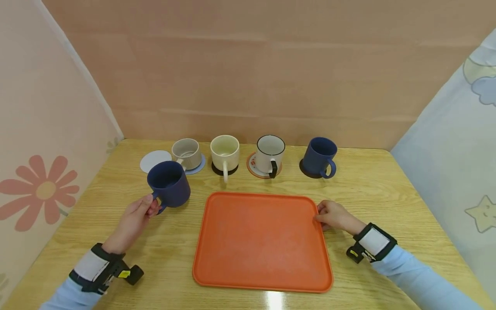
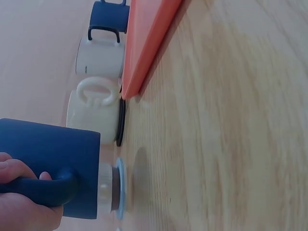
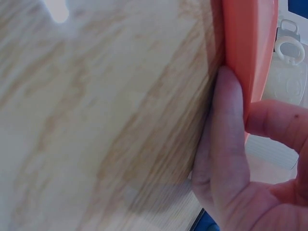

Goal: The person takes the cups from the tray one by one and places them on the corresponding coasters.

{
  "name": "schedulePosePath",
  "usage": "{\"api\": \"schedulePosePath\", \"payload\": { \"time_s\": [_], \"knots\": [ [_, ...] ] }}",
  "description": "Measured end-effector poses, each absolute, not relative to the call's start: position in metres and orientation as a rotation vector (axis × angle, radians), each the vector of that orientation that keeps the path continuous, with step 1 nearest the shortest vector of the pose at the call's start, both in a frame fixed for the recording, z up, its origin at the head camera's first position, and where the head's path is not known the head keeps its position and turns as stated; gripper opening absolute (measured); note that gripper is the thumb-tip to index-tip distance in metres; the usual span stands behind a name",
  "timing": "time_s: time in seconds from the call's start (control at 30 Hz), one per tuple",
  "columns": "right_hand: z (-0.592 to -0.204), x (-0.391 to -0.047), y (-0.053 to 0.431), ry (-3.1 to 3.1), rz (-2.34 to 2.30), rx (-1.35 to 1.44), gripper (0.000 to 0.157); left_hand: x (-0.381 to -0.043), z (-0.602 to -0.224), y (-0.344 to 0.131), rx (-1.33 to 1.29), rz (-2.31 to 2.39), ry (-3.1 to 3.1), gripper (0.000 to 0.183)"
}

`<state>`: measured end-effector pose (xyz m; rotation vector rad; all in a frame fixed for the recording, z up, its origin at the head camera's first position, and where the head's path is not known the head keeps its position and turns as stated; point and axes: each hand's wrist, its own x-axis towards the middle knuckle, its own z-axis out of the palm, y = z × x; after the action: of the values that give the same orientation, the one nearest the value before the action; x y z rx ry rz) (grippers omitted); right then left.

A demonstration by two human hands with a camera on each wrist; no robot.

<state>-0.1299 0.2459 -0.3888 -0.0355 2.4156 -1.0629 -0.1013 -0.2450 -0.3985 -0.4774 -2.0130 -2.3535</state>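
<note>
A dark blue mug (image 1: 170, 191) hangs above the left part of the table, its mouth tilted slightly. My left hand (image 1: 131, 218) grips it by the handle, which the left wrist view shows with fingers (image 2: 19, 171) curled through it. An orange rectangular tray (image 1: 263, 241) lies flat in the middle. At its right edge, near the far corner, my right hand (image 1: 336, 215) pinches the rim between thumb and fingers. In the right wrist view the fingers (image 3: 228, 125) lie along the tray's outer side.
Behind the tray stand a grey cup (image 1: 187, 153), a cream mug (image 1: 224, 153), a white black-rimmed mug (image 1: 270, 148) and another blue mug (image 1: 319, 154), each on a coaster. A white coaster (image 1: 153, 159) lies bare at the far left. Walls enclose the back and sides.
</note>
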Motion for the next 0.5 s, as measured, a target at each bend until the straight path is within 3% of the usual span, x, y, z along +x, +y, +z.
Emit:
{"api": "schedulePosePath", "payload": {
  "time_s": [0.5],
  "knots": [
    [-0.389, -0.129, 0.247, 2.422, -1.078, -0.050, 0.025, -0.113, -0.396, -0.269, -0.490, -2.398, -1.862, 0.030]
  ]
}}
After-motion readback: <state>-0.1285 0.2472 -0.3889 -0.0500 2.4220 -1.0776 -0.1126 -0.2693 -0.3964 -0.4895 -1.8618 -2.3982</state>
